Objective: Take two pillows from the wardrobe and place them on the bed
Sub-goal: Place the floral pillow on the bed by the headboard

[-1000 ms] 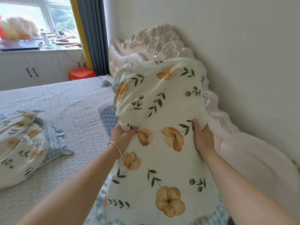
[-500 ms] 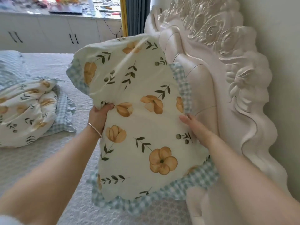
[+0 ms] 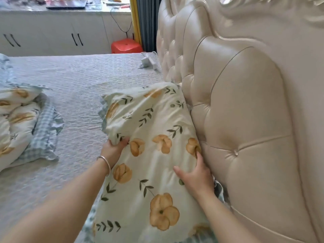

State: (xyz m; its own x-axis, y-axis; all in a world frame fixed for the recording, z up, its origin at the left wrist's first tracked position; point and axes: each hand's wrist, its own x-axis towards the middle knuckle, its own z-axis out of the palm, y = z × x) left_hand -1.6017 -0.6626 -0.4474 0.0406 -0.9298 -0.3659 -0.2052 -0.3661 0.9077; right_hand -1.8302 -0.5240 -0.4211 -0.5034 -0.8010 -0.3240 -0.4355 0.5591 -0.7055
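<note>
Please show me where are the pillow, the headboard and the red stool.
pillow [image 3: 157,172]: head view, middle of its flowered front.
headboard [image 3: 245,120]: head view, padded panel.
red stool [image 3: 126,47]: head view, its seat top.

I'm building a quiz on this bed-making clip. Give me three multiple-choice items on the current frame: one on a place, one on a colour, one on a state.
1. Where is the floral pillow?
A. against the headboard
B. on the stool
C. on the cabinet

2. What colour is the stool?
A. blue
B. red
C. white

3. What is the left hand doing?
A. hanging free
B. resting flat on the bedspread
C. gripping the pillow's edge

Answers: 1 A, its long side lies along the padded panel; 2 B, it shows bright red beside the curtain; 3 C, its fingers pinch the fabric while the right hand presses on top.
</note>
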